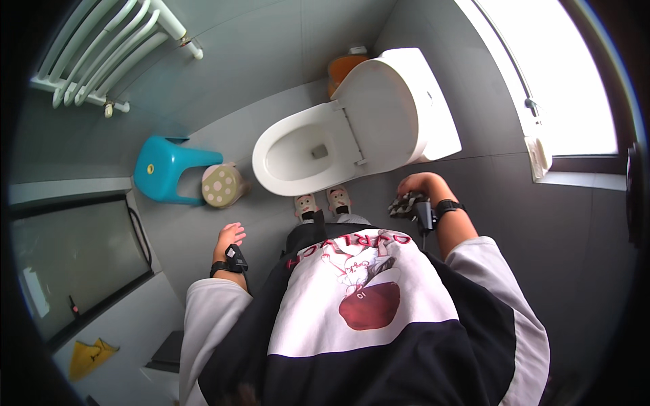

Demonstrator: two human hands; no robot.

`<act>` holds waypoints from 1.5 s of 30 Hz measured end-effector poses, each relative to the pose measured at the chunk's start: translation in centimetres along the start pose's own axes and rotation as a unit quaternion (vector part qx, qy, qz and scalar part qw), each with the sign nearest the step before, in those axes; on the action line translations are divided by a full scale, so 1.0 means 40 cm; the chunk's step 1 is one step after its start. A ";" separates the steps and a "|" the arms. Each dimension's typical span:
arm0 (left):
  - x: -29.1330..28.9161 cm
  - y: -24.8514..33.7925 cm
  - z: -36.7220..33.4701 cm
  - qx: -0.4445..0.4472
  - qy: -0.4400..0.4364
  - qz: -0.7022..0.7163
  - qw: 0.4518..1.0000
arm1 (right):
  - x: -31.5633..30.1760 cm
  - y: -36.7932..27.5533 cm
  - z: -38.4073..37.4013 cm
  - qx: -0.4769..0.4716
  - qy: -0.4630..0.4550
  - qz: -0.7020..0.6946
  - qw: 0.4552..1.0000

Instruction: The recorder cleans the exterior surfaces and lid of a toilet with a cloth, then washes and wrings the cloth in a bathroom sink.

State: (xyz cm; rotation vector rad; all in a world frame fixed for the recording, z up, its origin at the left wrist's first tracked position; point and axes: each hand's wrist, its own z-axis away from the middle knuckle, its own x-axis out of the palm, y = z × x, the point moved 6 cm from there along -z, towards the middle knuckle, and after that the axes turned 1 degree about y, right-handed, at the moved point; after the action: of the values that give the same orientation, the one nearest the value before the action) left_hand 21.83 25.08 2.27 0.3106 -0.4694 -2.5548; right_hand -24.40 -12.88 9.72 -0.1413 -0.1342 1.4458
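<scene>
Two hands hang beside the torso in the head view: the right hand grips a checkered cloth just beside the open white toilet, its fingers mostly hidden; the left hand hangs empty, fingers loosely spread, near a teal stool

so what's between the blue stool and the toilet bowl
A small round cream stool with spots, touching the blue stool; then bare grey floor up to the toilet bowl, seen in the head view.
</scene>
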 end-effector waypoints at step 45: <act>-0.062 -0.453 0.177 0.041 0.190 0.204 0.960 | 0.430 -0.832 -0.523 -0.096 -0.007 0.535 0.839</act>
State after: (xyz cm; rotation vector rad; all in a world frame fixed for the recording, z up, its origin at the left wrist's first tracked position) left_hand 13.59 42.85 2.05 0.6486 -0.4376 -2.0176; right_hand 13.89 -0.08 -4.86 -0.4150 -0.2299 2.5602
